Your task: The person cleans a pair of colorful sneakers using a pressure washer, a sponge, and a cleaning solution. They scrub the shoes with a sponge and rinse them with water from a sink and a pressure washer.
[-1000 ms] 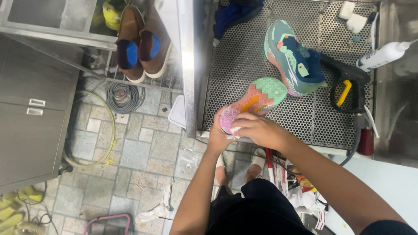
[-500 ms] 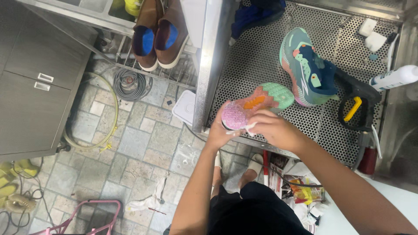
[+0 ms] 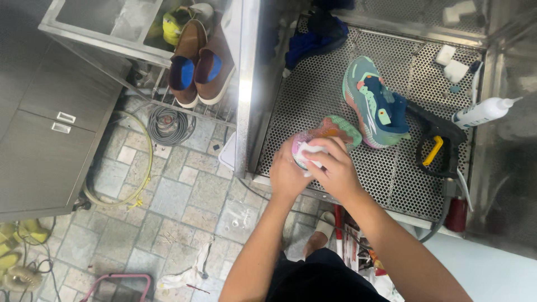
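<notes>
A colourful sneaker with a pink, orange and green sole is held sole-up over the perforated metal tray. My left hand grips its heel end from below. My right hand presses a small white pad against the pink heel of the sole. A second sneaker, teal and blue with pink trim, lies on the tray just beyond.
A black and yellow spray gun, a white squeeze bottle, white sponge blocks and a blue cloth lie on the tray. Brown shoes sit on a rack to the left. A coiled cable lies on the tiled floor.
My right hand has slid over the sole's heel end and now covers it with the white pad. The view has shifted, so everything sits slightly lower and more central.
</notes>
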